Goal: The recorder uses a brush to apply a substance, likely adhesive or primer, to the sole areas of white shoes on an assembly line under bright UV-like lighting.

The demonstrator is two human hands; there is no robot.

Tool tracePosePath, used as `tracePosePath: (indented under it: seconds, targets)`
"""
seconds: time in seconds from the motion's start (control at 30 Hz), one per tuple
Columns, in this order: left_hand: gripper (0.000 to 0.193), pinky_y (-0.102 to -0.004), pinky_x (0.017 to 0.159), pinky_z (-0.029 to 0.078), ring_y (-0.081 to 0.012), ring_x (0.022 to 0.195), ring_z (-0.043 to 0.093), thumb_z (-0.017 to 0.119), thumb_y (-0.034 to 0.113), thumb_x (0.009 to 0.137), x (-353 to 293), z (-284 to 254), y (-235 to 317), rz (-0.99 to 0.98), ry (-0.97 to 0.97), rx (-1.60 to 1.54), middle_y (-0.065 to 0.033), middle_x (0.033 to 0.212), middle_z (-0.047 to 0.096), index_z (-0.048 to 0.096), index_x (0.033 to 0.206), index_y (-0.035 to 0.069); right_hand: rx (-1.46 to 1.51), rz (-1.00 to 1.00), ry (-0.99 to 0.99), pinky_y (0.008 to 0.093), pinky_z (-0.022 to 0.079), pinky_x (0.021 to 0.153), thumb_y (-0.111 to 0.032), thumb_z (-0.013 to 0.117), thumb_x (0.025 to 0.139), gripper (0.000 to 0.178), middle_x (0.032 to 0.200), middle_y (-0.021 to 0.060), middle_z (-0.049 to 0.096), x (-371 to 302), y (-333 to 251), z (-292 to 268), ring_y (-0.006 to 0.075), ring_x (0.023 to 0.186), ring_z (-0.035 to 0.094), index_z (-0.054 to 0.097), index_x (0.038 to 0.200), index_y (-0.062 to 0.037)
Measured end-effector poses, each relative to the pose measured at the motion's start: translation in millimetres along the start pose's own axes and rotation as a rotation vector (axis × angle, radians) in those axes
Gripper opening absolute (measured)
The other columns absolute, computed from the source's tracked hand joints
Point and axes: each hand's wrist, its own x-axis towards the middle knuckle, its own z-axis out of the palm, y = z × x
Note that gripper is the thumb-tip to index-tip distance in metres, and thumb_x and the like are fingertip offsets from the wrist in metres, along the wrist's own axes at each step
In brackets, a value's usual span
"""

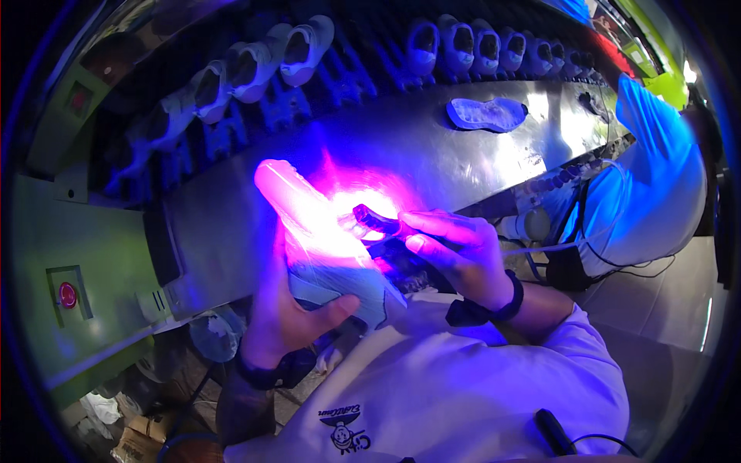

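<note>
My left hand [289,324] holds a pale shoe [309,216] tilted, its toe pointing away to the upper left. The thumb lies along the near end, and the fingers are mostly hidden behind the shoe. My right hand [459,251] pinches a short dark handheld tool [374,219] between thumb and fingers. The tool's end is close beside the shoe's right side; glare hides whether they touch. Intense pink-violet light washes out the shoe's surface there. On the metal bench, to the right, lies a loose shoe sole [488,115].
Behind the metal bench [401,147], several pale shoes [251,71] rest on a dark slatted rack [355,69]. A green machine cabinet [85,262] with a red button [68,294] stands at the left. Another person in light clothing [648,185] is at the right, near hanging cables.
</note>
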Motion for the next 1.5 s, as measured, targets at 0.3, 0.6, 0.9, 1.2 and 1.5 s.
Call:
tracePosePath:
  seconds: [0.3, 0.6, 0.9, 1.2, 1.5]
  targets:
    - [0.113, -0.0421, 0.108, 0.048, -0.0263, 0.129, 0.056, 0.086, 0.03, 0.085, 2, 2, 19, -0.076, -0.022, -0.152, -0.0179, 0.142, 0.052, 0.011, 0.161, -0.005, -0.184, -0.297, 0.04, 0.0402, 0.058, 0.089, -0.009, 0.075, 0.092, 0.033, 0.114, 0.0167, 0.076, -16, 21, -13, 0.0304, 0.103, 0.074, 0.073, 0.124, -0.0023]
    - [0.109, -0.0425, 0.111, 0.045, -0.0273, 0.133, 0.053, 0.085, 0.029, 0.087, -10, 2, 14, 0.049, 0.02, -0.101, -0.0181, 0.145, 0.051, 0.013, 0.161, -0.005, -0.172, -0.335, 0.022, 0.0395, 0.058, 0.09, -0.012, 0.075, 0.094, 0.033, 0.113, 0.0158, 0.077, 4, 10, -10, 0.0286, 0.103, 0.074, 0.072, 0.125, -0.0017]
    - [0.091, -0.0417, 0.109, 0.047, -0.0255, 0.131, 0.055, 0.078, 0.025, 0.092, -7, -17, 5, -0.022, 0.16, -0.056, -0.0159, 0.144, 0.052, 0.025, 0.159, -0.004, -0.015, -0.101, -0.086, 0.035, 0.057, 0.09, -0.012, 0.074, 0.095, 0.031, 0.11, 0.0139, 0.077, -18, 10, -9, 0.0212, 0.099, 0.073, 0.072, 0.124, 0.0004]
    - [0.071, -0.0395, 0.11, 0.046, -0.0233, 0.13, 0.056, 0.067, 0.02, 0.099, -3, -25, -21, -0.021, 0.362, -0.271, -0.0134, 0.144, 0.053, 0.033, 0.157, -0.004, -0.077, 0.035, -0.103, 0.031, 0.056, 0.084, -0.018, 0.074, 0.097, 0.033, 0.107, 0.0112, 0.078, -15, -7, -19, 0.0149, 0.094, 0.072, 0.073, 0.126, -0.0019]
    - [0.057, -0.0424, 0.113, 0.045, -0.0254, 0.131, 0.057, 0.062, 0.022, 0.103, 0, -15, -20, -0.198, 0.349, -0.886, -0.0129, 0.141, 0.056, 0.041, 0.151, -0.001, -0.5, -0.602, 0.022, 0.0371, 0.06, 0.08, -0.009, 0.077, 0.088, 0.029, 0.105, 0.0158, 0.077, 11, -23, -25, 0.0301, 0.093, 0.074, 0.074, 0.116, 0.0023]
